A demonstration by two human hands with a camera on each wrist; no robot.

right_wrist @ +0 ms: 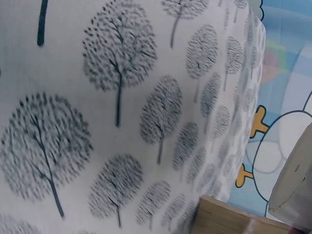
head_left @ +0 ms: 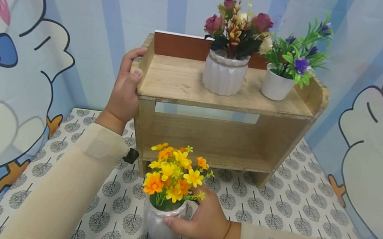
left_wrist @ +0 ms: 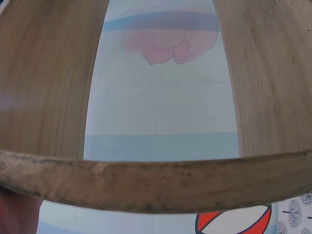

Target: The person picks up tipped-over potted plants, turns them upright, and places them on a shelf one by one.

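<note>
With my left hand (head_left: 124, 91) I grip the upper left side panel of a two-tier wooden shelf (head_left: 211, 136). The left wrist view shows the panel's worn edge (left_wrist: 156, 185) close up, with a bit of the hand (left_wrist: 19, 214) at the lower left. My right hand (head_left: 206, 219) holds a white ribbed flowerpot (head_left: 160, 223) by its right side, thumb across the front. Yellow and orange artificial flowers (head_left: 176, 171) fill this pot, in front of the shelf's lower left. Part of the pot (right_wrist: 297, 190) enters the right wrist view at the right edge.
On the shelf's top board stand a white ribbed pot (head_left: 224, 75) of dark pink roses and, to its right, a smaller white pot (head_left: 277, 84) with purple flowers. A tree-patterned cloth (head_left: 284, 214) lies beneath. Cartoon-printed curtains (head_left: 93, 15) hang behind and at both sides.
</note>
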